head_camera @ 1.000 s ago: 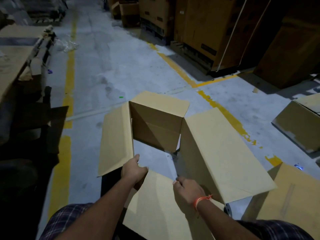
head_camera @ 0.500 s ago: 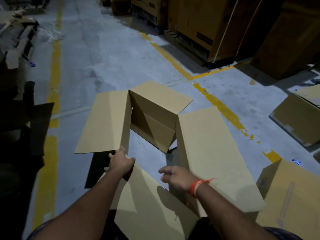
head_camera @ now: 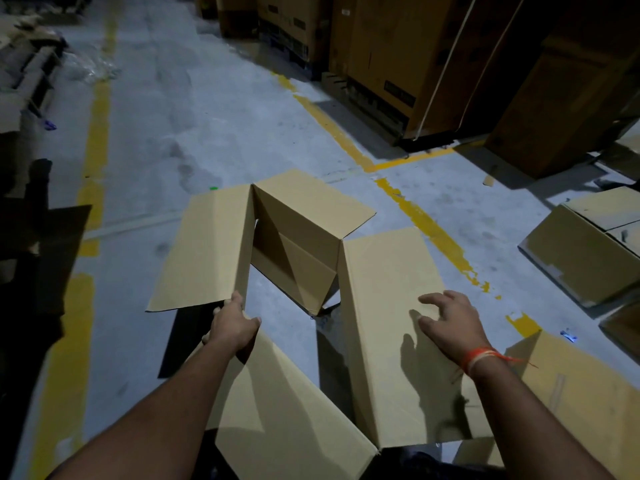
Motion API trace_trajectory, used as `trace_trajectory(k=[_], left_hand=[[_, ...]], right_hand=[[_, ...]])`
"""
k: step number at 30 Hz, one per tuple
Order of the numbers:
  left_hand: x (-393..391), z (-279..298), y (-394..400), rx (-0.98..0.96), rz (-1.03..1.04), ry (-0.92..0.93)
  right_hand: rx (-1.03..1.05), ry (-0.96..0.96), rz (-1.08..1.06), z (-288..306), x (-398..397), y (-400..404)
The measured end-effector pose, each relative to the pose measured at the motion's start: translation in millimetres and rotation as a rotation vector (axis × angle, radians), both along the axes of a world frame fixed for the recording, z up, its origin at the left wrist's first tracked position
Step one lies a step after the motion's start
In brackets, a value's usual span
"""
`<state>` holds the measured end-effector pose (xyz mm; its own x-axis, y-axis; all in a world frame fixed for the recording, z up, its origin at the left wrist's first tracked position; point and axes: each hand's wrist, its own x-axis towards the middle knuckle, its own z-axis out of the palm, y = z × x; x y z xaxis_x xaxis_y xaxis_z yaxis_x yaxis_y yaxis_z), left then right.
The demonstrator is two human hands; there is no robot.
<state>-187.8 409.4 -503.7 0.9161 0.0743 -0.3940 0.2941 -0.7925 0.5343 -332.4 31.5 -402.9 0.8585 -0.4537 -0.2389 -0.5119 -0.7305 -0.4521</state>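
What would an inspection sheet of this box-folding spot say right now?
Surface: grey concrete floor, stained, yellow lines.
Job's things: cardboard box, all flaps open; floor shows through it.
Clutter: plastic wrap; loose cartons at right.
Grips: left hand grips the box's near-left corner; right hand open, spread over the right flap, contact unclear.
Cables: nothing seen.
Surroundings: stacked cartons far right; cardboard pile far left.

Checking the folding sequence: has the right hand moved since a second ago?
Yes. On the cardboard box, the right hand left the near flap and went rightward, now spread over the right flap.
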Motion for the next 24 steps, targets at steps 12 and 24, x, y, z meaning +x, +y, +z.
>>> trace_trajectory(k=[12,24], left_hand=[[11,-8,-13,-0.148,-0.224,0.042],[-4,-15,-57,-0.160,-0.360,-0.006]], right_hand=[[0.404,-0.051,0.057,-7,17,17],[0.506,0.030,0.229,-18,35,64]])
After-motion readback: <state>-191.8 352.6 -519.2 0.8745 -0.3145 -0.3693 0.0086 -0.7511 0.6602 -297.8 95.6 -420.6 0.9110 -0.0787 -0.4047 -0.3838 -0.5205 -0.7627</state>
